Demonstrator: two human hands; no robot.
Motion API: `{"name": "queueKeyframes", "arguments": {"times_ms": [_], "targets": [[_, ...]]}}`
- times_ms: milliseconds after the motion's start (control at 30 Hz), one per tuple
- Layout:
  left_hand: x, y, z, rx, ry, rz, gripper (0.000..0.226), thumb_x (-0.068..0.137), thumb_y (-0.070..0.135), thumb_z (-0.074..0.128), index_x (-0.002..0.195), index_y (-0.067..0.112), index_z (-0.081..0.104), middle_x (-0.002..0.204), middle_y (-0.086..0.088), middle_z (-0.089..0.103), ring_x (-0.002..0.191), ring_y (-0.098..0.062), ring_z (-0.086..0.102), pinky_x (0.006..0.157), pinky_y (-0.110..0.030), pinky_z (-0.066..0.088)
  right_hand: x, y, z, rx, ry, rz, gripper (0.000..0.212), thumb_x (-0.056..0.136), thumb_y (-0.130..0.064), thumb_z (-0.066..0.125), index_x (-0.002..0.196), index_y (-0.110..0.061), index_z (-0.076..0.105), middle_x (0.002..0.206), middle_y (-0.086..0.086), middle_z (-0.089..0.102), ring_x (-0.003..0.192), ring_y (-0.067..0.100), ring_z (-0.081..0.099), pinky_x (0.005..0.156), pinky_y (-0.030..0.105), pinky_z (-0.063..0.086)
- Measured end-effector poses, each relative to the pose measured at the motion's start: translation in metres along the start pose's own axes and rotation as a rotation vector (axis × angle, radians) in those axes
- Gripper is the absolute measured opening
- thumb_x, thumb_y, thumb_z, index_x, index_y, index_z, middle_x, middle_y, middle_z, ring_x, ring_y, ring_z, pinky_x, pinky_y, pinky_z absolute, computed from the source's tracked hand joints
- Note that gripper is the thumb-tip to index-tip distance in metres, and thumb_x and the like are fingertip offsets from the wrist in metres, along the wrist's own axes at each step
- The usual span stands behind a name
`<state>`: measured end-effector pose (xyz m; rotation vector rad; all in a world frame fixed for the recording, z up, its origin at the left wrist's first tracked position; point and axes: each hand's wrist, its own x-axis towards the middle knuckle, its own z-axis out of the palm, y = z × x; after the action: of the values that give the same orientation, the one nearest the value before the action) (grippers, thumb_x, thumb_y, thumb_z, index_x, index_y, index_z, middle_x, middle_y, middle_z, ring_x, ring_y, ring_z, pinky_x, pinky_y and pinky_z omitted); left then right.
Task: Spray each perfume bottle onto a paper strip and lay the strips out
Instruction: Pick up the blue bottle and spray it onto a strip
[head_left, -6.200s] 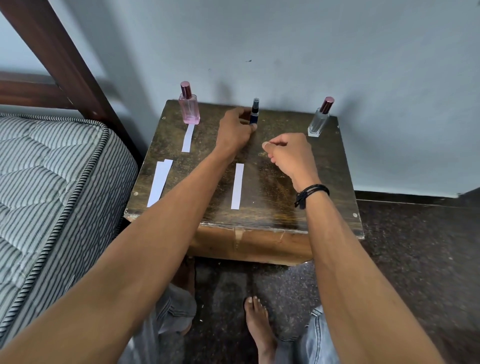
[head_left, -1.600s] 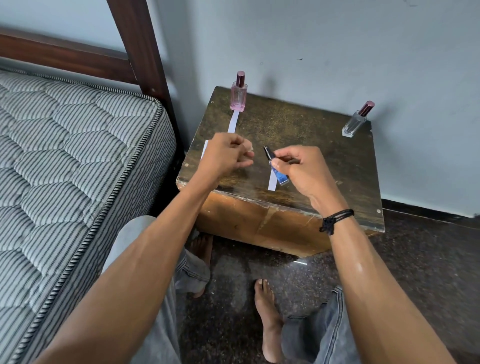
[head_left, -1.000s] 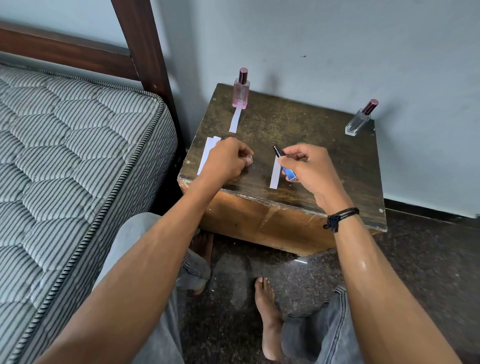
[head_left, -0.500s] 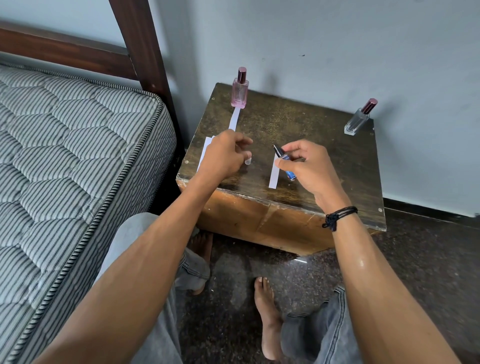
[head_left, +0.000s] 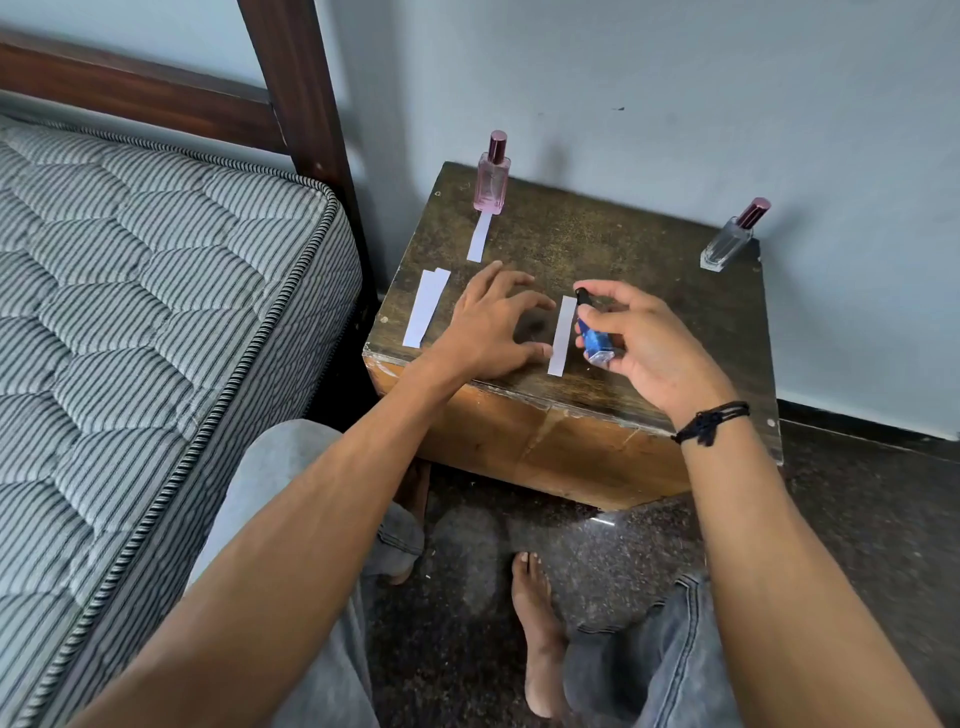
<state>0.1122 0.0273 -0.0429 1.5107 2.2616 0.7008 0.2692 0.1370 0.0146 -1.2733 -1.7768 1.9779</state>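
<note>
My right hand (head_left: 652, 348) grips a small blue perfume bottle (head_left: 596, 341), tilted with its black nozzle up and to the left, right beside a white paper strip (head_left: 562, 335) lying near the table's front edge. My left hand (head_left: 488, 327) hovers just left of that strip, fingers spread, holding nothing. A pink bottle (head_left: 491, 179) stands at the back left with a shorter strip (head_left: 479, 236) in front of it. A clear bottle (head_left: 730, 239) with a dark red cap stands at the back right.
Two spare strips (head_left: 426, 306) lie overlapped at the left edge of the dark wooden table (head_left: 649, 260). A striped mattress (head_left: 130, 312) and bedpost (head_left: 306, 104) adjoin the table's left side. The wall is behind; my legs and bare feet are below.
My left hand has gone from a closed fist to spread fingers over the table beside the strip. My right hand keeps the blue bottle, shifted slightly right.
</note>
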Motion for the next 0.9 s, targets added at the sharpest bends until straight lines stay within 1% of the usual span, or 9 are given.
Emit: {"name": "queueKeyframes", "arguments": {"times_ms": [100, 167, 233, 333, 500, 600, 667, 767, 900], "targets": [[0.001, -0.001, 0.002, 0.019, -0.041, -0.012, 0.057, 0.083, 0.049, 0.074, 0.136, 0.036, 0.057, 0.157, 0.003, 0.034, 0.154, -0.025, 0.002, 0.125, -0.049, 0.010, -0.002, -0.001, -0.005, 0.235, -0.062, 0.056, 0.029, 0.098, -0.006, 0.062, 0.124, -0.018, 0.070, 0.095, 0.010, 0.067, 0.078, 0.018, 0.066, 0.069, 0.030, 0.055], [0.001, -0.002, 0.002, 0.011, -0.058, -0.019, 0.057, 0.084, 0.050, 0.073, 0.137, 0.038, 0.056, 0.158, 0.004, 0.032, 0.154, -0.025, 0.001, 0.125, -0.049, 0.009, -0.003, -0.001, -0.007, 0.296, -0.075, 0.075, 0.027, 0.099, -0.008, 0.062, 0.123, -0.016, 0.070, 0.089, 0.010, 0.066, 0.070, 0.017, 0.065, 0.064, 0.027, 0.053], [0.002, -0.003, 0.003, -0.016, -0.055, -0.018, 0.056, 0.083, 0.049, 0.074, 0.136, 0.039, 0.057, 0.158, 0.004, 0.032, 0.154, -0.025, 0.001, 0.125, -0.049, 0.009, -0.003, -0.001, -0.008, 0.299, -0.074, 0.076, 0.027, 0.099, -0.010, 0.062, 0.124, -0.015, 0.070, 0.088, 0.009, 0.064, 0.067, 0.016, 0.063, 0.059, 0.025, 0.052], [0.002, -0.004, 0.003, -0.041, -0.063, -0.026, 0.057, 0.082, 0.049, 0.075, 0.135, 0.040, 0.058, 0.158, 0.003, 0.031, 0.154, -0.025, 0.000, 0.125, -0.049, 0.007, -0.001, 0.000, -0.008, 0.266, -0.034, 0.053, 0.023, 0.099, -0.014, 0.063, 0.120, -0.014, 0.072, 0.087, 0.007, 0.061, 0.064, 0.015, 0.060, 0.053, 0.021, 0.047], [0.001, -0.003, 0.004, -0.050, -0.091, -0.043, 0.057, 0.081, 0.049, 0.076, 0.134, 0.044, 0.057, 0.160, 0.004, 0.028, 0.154, -0.026, -0.004, 0.125, -0.050, 0.004, 0.004, 0.002, -0.008, 0.197, 0.053, 0.009, 0.018, 0.101, -0.018, 0.061, 0.115, -0.015, 0.072, 0.078, 0.004, 0.055, 0.054, 0.011, 0.049, 0.045, 0.018, 0.036], [0.000, 0.000, 0.004, -0.064, -0.097, -0.048, 0.057, 0.081, 0.050, 0.076, 0.135, 0.046, 0.055, 0.161, 0.005, 0.026, 0.154, -0.024, -0.006, 0.125, -0.050, 0.001, 0.005, 0.004, -0.007, -0.029, 0.124, -0.007, 0.018, 0.103, -0.019, 0.059, 0.115, -0.022, 0.072, 0.082, 0.004, 0.055, 0.055, 0.010, 0.048, 0.049, 0.020, 0.036], [0.000, 0.001, 0.005, -0.061, -0.096, -0.045, 0.058, 0.082, 0.051, 0.075, 0.136, 0.047, 0.055, 0.161, 0.005, 0.025, 0.154, -0.024, -0.007, 0.125, -0.051, 0.000, 0.005, 0.007, -0.006, -0.118, 0.122, -0.021, 0.019, 0.103, -0.020, 0.060, 0.116, -0.026, 0.072, 0.084, 0.004, 0.055, 0.058, 0.009, 0.048, 0.052, 0.022, 0.037], [0.000, 0.002, 0.007, -0.044, -0.095, -0.043, 0.058, 0.082, 0.053, 0.074, 0.137, 0.047, 0.054, 0.162, 0.005, 0.024, 0.154, -0.025, -0.008, 0.124, -0.053, -0.002, 0.005, 0.008, -0.006, -0.145, 0.092, -0.023, 0.024, 0.101, -0.016, 0.061, 0.119, -0.029, 0.071, 0.086, 0.004, 0.058, 0.062, 0.010, 0.049, 0.054, 0.023, 0.039], [0.000, 0.002, 0.009, -0.037, -0.096, -0.037, 0.058, 0.083, 0.053, 0.073, 0.137, 0.047, 0.054, 0.162, 0.005, 0.023, 0.154, -0.025, -0.008, 0.124, -0.054, -0.005, 0.008, 0.009, -0.008, -0.184, 0.062, -0.030, 0.031, 0.101, -0.011, 0.056, 0.126, -0.026, 0.066, 0.084, 0.004, 0.066, 0.064, 0.011, 0.049, 0.053, 0.023, 0.039]]}}
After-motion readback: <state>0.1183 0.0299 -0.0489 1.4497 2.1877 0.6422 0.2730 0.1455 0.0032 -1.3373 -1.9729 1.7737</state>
